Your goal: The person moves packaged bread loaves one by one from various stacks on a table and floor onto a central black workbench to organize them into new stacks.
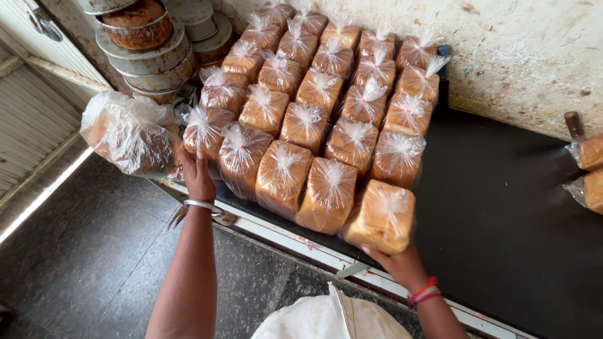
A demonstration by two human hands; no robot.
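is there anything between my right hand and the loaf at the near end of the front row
Nothing visible. The right hand already has its grip on the near bagged loaf from below, at the counter edge. The next loaf touches its left side.
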